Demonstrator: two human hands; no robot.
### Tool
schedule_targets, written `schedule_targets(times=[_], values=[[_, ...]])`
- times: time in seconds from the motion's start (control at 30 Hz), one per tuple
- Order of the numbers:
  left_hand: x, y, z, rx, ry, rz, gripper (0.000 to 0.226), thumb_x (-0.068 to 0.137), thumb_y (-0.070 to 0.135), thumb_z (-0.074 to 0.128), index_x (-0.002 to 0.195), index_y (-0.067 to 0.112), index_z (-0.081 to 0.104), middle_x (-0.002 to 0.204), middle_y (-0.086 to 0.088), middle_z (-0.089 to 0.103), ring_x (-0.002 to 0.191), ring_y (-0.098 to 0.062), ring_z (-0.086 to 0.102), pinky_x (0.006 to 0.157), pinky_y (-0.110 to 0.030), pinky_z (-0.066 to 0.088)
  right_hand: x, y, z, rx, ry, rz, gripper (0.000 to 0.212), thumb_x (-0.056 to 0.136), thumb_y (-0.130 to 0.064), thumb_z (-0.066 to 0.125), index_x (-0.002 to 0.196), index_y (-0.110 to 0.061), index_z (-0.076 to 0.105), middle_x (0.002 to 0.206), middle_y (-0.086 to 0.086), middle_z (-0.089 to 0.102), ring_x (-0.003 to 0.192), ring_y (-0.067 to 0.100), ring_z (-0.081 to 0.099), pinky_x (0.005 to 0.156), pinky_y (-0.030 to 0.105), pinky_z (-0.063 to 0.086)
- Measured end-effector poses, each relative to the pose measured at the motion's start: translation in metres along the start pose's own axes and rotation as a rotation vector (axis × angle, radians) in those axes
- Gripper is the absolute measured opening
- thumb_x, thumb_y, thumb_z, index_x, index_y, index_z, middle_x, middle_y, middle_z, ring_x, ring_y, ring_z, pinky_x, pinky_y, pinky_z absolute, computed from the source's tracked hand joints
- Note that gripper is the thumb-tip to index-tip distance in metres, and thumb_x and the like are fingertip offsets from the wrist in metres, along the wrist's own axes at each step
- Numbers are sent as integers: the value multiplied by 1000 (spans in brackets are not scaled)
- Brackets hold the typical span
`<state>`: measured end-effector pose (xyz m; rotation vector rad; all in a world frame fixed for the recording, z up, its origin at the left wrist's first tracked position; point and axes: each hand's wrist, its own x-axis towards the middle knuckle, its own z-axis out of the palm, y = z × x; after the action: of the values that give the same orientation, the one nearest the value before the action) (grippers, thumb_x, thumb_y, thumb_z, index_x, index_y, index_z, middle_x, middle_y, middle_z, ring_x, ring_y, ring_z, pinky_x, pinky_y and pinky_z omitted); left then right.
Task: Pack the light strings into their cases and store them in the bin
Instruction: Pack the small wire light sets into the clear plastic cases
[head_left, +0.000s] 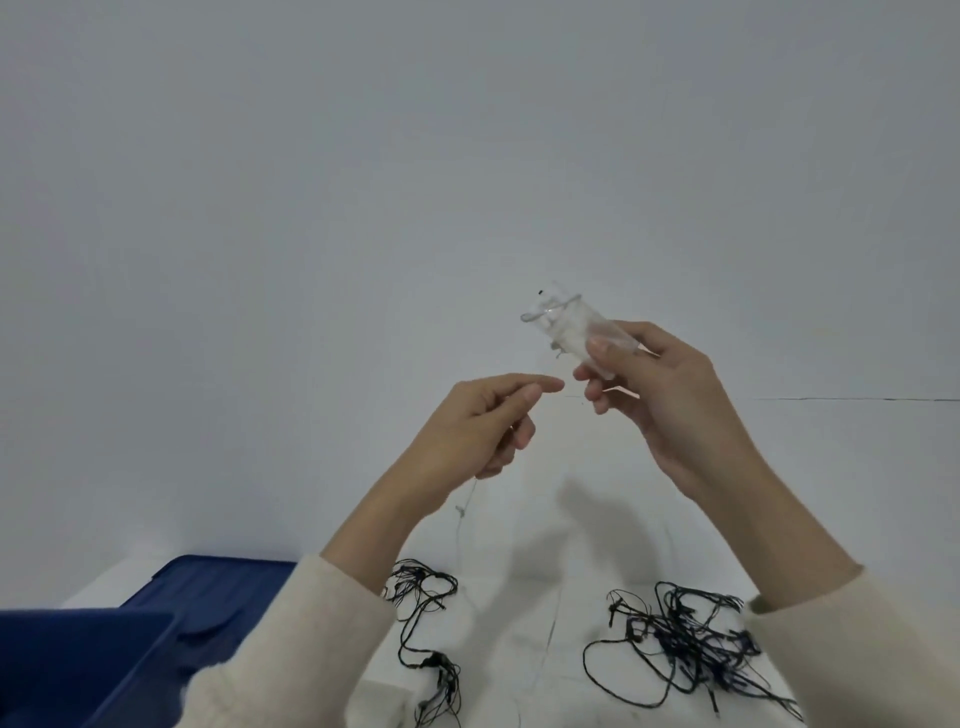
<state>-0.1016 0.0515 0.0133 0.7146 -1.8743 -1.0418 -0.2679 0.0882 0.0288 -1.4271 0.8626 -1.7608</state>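
Observation:
My right hand (649, 395) is raised in front of the wall and grips a small clear case (569, 325) with white light string coiled inside and a loop sticking out of its top. My left hand (488, 421) is just left of it, fingers curled, pinching a thin clear light string (460, 525) that hangs down to the white table (519, 571). Two tangles of dark-wired light string lie on the table: one (423, 618) below my left forearm, a larger one (680, 644) below my right forearm.
A dark blue bin (83, 670) stands at the lower left, with its blue lid (223, 587) behind it. A plain grey-white wall fills the upper view. Cream sleeves cover both forearms.

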Motion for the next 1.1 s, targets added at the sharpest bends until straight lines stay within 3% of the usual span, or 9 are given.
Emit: schedule_targets(times=[0.1, 0.23, 0.33, 0.43, 0.53, 0.63, 0.73, 0.83, 1.1], values=[[0, -2, 2, 77, 58, 7, 29, 98, 20, 45, 124, 24, 58, 50, 10, 50, 38, -6, 34, 39, -13, 26, 4, 7, 5, -191, 204, -129, 15, 85, -13, 66, 99, -10, 64, 70, 7, 65, 55, 14, 57, 55, 24, 49], [-4, -6, -3, 513, 131, 80, 28, 97, 24, 46, 121, 21, 62, 52, 10, 56, 39, -1, 41, 48, -12, 35, 6, 17, 2, -684, 347, -397, 17, 85, -16, 64, 103, -17, 63, 66, -4, 57, 58, 6, 54, 59, 13, 44], [-8, 3, -10, 940, 145, 106, 27, 98, 32, 41, 116, 28, 61, 75, 6, 68, 64, -1, 57, 67, -25, 45, 5, 24, -3, -1024, 222, -463, 23, 88, -14, 59, 111, -14, 61, 77, -1, 60, 67, 13, 53, 65, 23, 41], [-7, 17, -19, 1264, 193, 237, 28, 100, 35, 33, 114, 30, 57, 93, 6, 68, 95, -17, 57, 75, -33, 45, 4, 23, -6, -1332, -35, -316, 26, 87, -15, 58, 113, -18, 61, 85, 1, 61, 77, 20, 54, 70, 28, 38], [-3, 24, -30, 1258, 199, 312, 26, 99, 36, 37, 109, 30, 60, 84, 9, 67, 85, -9, 52, 67, -29, 40, -1, 12, -7, -1060, -387, -41, 20, 82, -13, 65, 97, -26, 68, 73, -1, 61, 67, 16, 56, 66, 28, 46], [0, 15, -38, 856, 179, 252, 18, 94, 31, 50, 93, 28, 68, 63, 11, 61, 56, 0, 48, 55, -18, 34, -11, 2, -7, -503, -556, 117, 20, 79, -4, 69, 96, -15, 70, 75, 7, 63, 64, 15, 56, 61, 25, 48], [-4, 2, -37, 407, 144, 158, 18, 91, 17, 55, 82, 22, 69, 52, 12, 56, 44, -2, 46, 46, -13, 37, -13, 0, -4, -71, -411, 120, 26, 73, -1, 69, 98, -7, 68, 73, 13, 63, 62, 19, 56, 57, 24, 47], [-14, -6, -29, 168, 98, 70, 17, 92, 14, 56, 97, 18, 72, 55, 10, 54, 40, -5, 42, 40, -16, 35, -13, 0, 3, 89, -199, 112, 27, 73, -13, 64, 99, -7, 67, 71, 11, 62, 60, 17, 55, 56, 22, 47], [-32, 5, 3, 280, -29, -6, 36, 92, 12, 55, 128, 13, 55, 67, 5, 67, 43, -5, 52, 44, -17, 44, -14, 11, 10, 78, 169, 23, 15, 86, -8, 62, 100, -10, 66, 70, 9, 64, 58, 15, 56, 57, 21, 50]])
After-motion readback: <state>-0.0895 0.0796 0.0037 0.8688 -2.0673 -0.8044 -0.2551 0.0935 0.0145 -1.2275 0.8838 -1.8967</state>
